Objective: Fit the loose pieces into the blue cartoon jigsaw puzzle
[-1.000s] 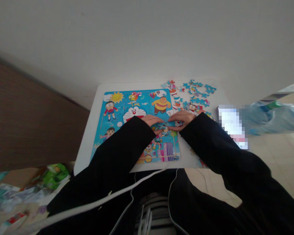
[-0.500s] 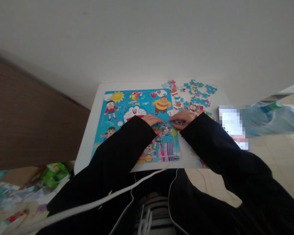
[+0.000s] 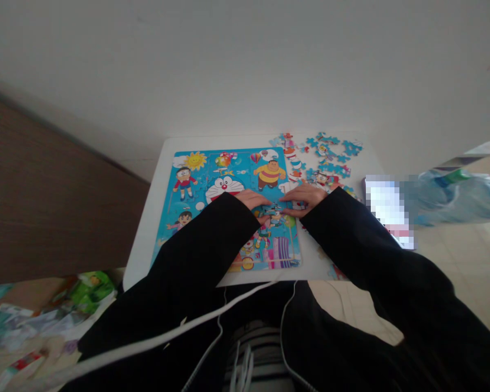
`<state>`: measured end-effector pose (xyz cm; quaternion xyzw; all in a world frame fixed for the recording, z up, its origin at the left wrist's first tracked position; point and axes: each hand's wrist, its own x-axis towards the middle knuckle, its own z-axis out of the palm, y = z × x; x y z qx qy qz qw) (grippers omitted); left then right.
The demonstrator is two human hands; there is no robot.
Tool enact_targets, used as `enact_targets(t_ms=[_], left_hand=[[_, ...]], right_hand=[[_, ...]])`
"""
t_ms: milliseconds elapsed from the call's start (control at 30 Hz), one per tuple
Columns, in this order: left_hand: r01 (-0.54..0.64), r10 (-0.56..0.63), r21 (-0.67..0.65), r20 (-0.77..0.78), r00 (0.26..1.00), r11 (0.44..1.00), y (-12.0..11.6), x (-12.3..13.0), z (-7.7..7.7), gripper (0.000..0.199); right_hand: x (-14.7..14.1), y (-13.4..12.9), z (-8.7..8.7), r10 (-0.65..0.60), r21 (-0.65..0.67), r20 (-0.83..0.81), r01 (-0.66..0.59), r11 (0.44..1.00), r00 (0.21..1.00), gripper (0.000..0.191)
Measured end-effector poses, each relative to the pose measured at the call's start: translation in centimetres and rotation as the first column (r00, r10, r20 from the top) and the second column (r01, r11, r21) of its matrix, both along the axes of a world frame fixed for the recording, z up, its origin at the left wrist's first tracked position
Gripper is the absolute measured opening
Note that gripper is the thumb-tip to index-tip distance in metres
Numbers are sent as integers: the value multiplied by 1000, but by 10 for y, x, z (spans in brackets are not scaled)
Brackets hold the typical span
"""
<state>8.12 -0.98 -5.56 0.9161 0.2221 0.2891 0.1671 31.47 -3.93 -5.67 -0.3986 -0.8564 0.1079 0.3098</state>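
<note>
At a white table (image 3: pixel 145 228), a left hand (image 3: pixel 251 200) and right hand (image 3: pixel 309 196) curve over a puzzle (image 3: pixel 224 185), grip unclear, its pieces likely light, stiff, best pinched by their edges.

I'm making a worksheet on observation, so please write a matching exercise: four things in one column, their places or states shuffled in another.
1. puzzle
2. loose pieces
3. phone
4. green bag

A. bright screen
B. low at the left, off the table
C. fingertips of left hand and right hand over it
D. scattered on the table, mostly in the far right part

Pairs: 1-C, 2-D, 3-A, 4-B
</note>
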Motion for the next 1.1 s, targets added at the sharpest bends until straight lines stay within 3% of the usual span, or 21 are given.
enact_targets(t_ms=[167,300,867,1100], left_hand=[[-7,7,4,-7,1000,1000,0,-1,0,24],[-48,47,-18,-28,999,999,-3,1,4,24],[-102,103,-107,-2,995,989,-5,1,6,23],[-32,35,-135,24,999,990,0,1,3,27]], right_hand=[[1,-1,2,-10,62,-25,12,998,1000,21],[0,-2,4,-34,37,-10,35,999,999,17],[0,-1,7,45,165,-41,-37,986,998,18],[-2,-1,7,39,182,-44,-30,983,998,17]])
